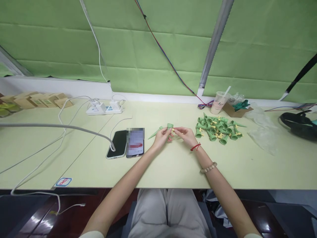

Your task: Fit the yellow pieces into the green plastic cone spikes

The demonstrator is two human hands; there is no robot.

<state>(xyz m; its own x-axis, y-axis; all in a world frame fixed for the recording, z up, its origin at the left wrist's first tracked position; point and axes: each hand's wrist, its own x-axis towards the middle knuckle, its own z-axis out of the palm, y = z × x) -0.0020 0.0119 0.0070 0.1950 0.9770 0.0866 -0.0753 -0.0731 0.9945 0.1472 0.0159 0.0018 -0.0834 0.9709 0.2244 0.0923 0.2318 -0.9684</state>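
Where the pale green table point(173, 168) spreads beneath both forearms, it offers a smooth, matt, hard surface; to the far left of the fingers lie two phones point(125, 143) side by side, glossy and flat, with a white cable point(61, 127) resting on the darker one. Well to the right of the fingertips sits a heap of green cones point(218, 129), moulded plastic spikes with wide round mouths, mixed with small yellow pieces. Behind that heap stand a clear plastic cup point(219, 102) and a brown cardboard box point(235, 110); right of it lies crinkled transparent film point(262, 132).

The left hand point(161, 137) grips one green cone point(169, 127) between thumb and fingers, mouth upward just above the fingertips. A second green spike point(155, 133) projects leftward beyond the knuckles; whether the hand holds it cannot be told. The right hand point(185, 134) pinches a small yellow piece point(173, 130) at its fingertips, almost touching the cone's mouth.

Judged by shape, the cone should be light, rigid and slightly slick; a hold on the broad collar seems surest, since the taper would slip. The yellow piece looks tiny and easily dropped, needing a fingertip pinch.
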